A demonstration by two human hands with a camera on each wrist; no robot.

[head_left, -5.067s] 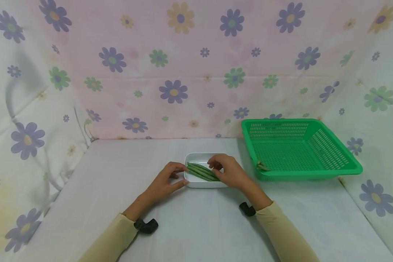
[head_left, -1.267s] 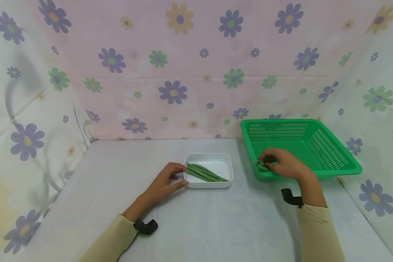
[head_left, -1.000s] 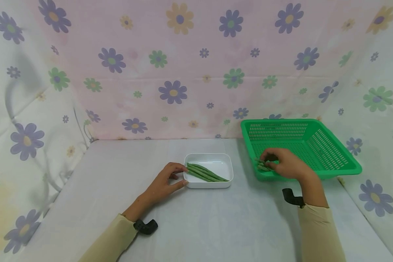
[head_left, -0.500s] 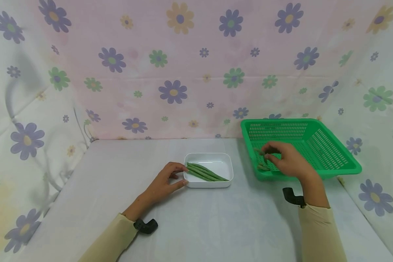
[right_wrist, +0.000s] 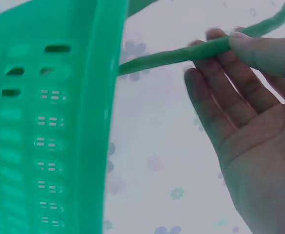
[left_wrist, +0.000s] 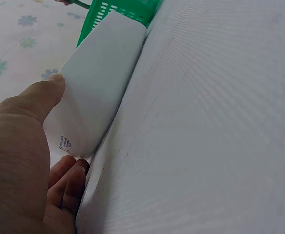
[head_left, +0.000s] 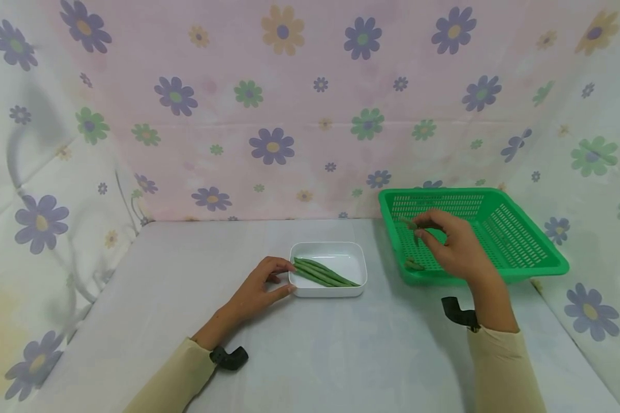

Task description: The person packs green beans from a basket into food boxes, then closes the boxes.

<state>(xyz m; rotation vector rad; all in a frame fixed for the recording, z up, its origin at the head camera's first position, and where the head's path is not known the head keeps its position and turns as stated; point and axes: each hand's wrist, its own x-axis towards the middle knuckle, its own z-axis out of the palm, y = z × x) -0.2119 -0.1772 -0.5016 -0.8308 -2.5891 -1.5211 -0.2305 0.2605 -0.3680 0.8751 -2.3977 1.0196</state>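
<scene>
My left hand [head_left: 260, 287] holds the left end of a white rectangular dish [head_left: 336, 292], thumb at its near corner and fingertips at the rim. In the left wrist view the thumb lies on the dish's upper edge and the other fingers curl by its lower corner. Several green beans [head_left: 322, 272] lie side by side in the dish. My right hand [head_left: 457, 244] is raised over the green basket [head_left: 539, 272], pinching a green bean [right_wrist: 179, 55] between thumb and fingertips. A few more beans [head_left: 413, 264] sit in the basket's near left corner.
The basket, with slotted sides, stands right of the dish on a white-covered table [head_left: 310, 350]. Flowered cloth [head_left: 294, 115] hangs behind and at both sides. A black camera mount [head_left: 229, 358] is on each wrist.
My right hand has gone from the dish to the basket, taken hold of a bean there and lifted it above the basket's near left corner. The left hand has stayed at the dish.
</scene>
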